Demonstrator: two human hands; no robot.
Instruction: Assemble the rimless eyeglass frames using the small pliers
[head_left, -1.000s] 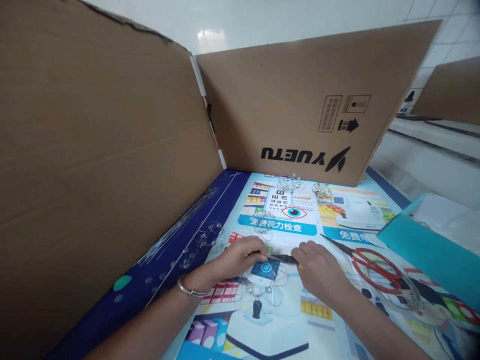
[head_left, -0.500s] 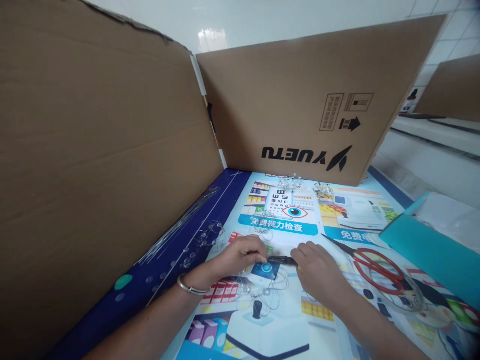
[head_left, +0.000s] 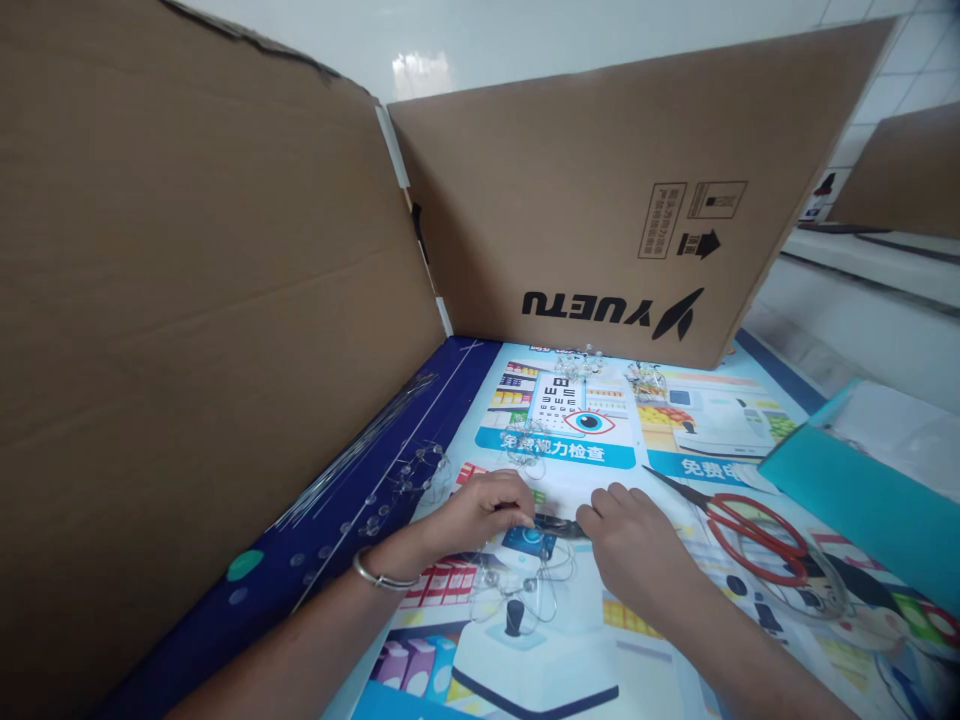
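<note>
My left hand [head_left: 504, 508], with a bracelet [head_left: 384, 572] on its wrist, is closed in a pinch on the thin wire of a beaded piece [head_left: 525, 588]. Loops of that piece hang below my fingers over the printed sheet. My right hand [head_left: 626, 530] is wrapped round dark pliers [head_left: 559, 524]. The tips of the pliers point left and meet my left fingertips. What lies between the tips is too small to make out.
Red-handled scissors [head_left: 757, 540] lie right, over a clear coil [head_left: 832, 595]. A teal box [head_left: 870, 490] stands beyond. Wire-bead pieces [head_left: 579, 364] lie near the cardboard wall [head_left: 585, 210]. Straight wires [head_left: 352, 455] and clear beads [head_left: 375, 515] lie left.
My right hand has shifted slightly left and turned a little with the pliers. The pliers' tips look a bit wider apart. My left hand has stayed nearly still.
</note>
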